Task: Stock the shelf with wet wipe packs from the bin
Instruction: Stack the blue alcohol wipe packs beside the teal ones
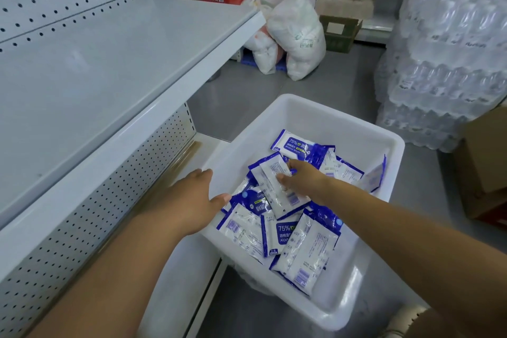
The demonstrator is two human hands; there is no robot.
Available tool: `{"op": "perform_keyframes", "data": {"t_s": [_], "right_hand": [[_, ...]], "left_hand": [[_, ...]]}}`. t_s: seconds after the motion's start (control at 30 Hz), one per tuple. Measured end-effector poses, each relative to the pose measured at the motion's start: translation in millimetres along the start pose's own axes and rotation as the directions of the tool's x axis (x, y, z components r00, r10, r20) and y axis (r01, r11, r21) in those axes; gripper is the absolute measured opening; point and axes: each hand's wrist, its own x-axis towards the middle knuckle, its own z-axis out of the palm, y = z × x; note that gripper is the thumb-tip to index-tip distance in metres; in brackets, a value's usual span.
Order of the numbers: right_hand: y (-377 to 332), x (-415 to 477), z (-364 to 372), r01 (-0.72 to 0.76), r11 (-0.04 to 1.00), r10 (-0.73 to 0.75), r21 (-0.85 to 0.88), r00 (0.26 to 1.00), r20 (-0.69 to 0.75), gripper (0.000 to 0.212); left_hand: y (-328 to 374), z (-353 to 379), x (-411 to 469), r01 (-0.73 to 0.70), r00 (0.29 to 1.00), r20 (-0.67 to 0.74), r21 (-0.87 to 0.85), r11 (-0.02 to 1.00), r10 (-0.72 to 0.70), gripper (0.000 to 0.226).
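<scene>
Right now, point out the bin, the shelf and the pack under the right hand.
bin (315, 123), head view, bare far inner wall.
shelf (96, 77), head view, bare top surface.
pack (274, 197), head view, middle of its white back face.

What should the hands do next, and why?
Probably the right hand should lift the pack it pinches out of the bin and carry it to the shelf. That pack lies on top of the pile, so it should come up freely. The left hand is open at the bin's rim, holding nothing.
</scene>
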Motion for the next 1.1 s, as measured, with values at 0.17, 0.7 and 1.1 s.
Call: {"op": "perform_keyframes", "data": {"t_s": [0.17, 0.7, 1.1], "right_hand": [[-5, -10, -5, 0.170, 0.971, -0.156, 0.170, 0.983, -0.092, 0.035], [-126, -113, -71, 0.453, 0.737, -0.527, 0.502, 0.850, 0.005, 0.033], [-241, -160, -20, 0.729, 0.472, -0.600, 0.496, 0.678, -0.425, 0.021]], "left_hand": [[7, -5, -8, -0.030, 0.997, -0.080, -0.091, 0.995, 0.022, 0.070], [34, -78, -59, -0.283, 0.956, -0.276, -0.774, 0.567, 0.100, 0.051], [-26, -120, -98, -0.470, 0.803, -0.485, -0.873, 0.133, -0.347, 0.014]]}}
